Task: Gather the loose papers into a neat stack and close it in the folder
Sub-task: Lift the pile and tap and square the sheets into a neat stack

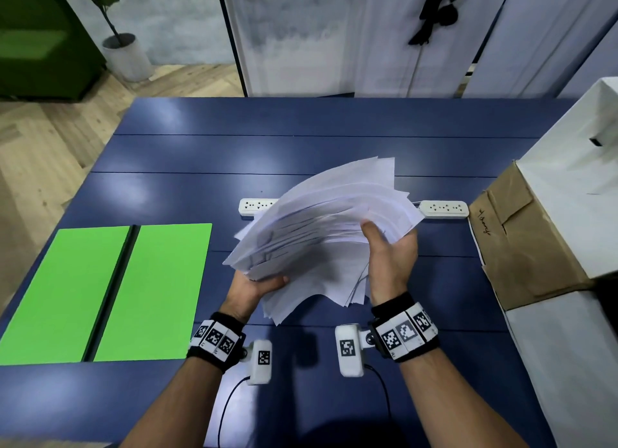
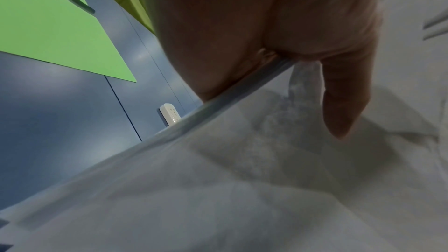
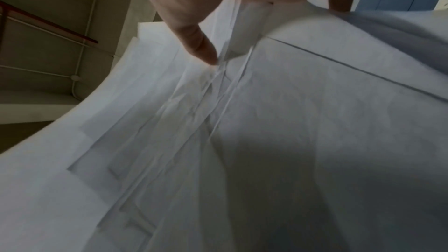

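Observation:
A fanned, uneven bundle of white papers [image 1: 321, 223] is held up off the blue table [image 1: 301, 119] between both hands. My left hand [image 1: 257, 285] grips the bundle's near left corner, thumb on top; its thumb [image 2: 344, 99] lies on the sheets [image 2: 218, 179] in the left wrist view. My right hand [image 1: 389, 250] holds the right edge, thumb pressed on the top sheets. In the right wrist view the papers [image 3: 218, 141] fill the picture under that hand [image 3: 201, 45]. The green folder [image 1: 107, 293] lies open and flat at the left.
Two white power strips [image 1: 443, 209] lie on the table behind the papers. A cardboard box wrapped in white and brown paper [image 1: 548, 233] stands at the right edge. A potted plant [image 1: 125, 54] and a green cabinet stand on the floor beyond the table's left.

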The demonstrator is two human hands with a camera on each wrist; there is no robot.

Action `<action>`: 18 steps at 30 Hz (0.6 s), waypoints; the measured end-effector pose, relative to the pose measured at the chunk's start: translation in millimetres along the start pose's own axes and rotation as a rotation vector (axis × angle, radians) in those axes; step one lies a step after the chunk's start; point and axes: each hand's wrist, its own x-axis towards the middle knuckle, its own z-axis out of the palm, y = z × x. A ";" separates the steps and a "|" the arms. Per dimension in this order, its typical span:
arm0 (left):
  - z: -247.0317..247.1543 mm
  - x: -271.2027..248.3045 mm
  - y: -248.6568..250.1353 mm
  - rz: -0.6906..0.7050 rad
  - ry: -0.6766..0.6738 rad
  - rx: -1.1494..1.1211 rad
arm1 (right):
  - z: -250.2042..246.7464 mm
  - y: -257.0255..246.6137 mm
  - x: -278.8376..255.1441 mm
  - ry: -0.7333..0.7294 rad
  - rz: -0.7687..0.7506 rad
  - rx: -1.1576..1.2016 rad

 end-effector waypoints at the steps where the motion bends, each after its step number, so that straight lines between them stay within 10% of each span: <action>1: -0.9 0.1 -0.8 -0.005 0.002 -0.009 | 0.1 -0.2 -0.2 0.000 -0.005 -0.004; 18: 4.9 -9.9 5.4 0.028 -0.025 0.072 | 1.2 -6.6 -6.7 -0.013 -0.003 0.026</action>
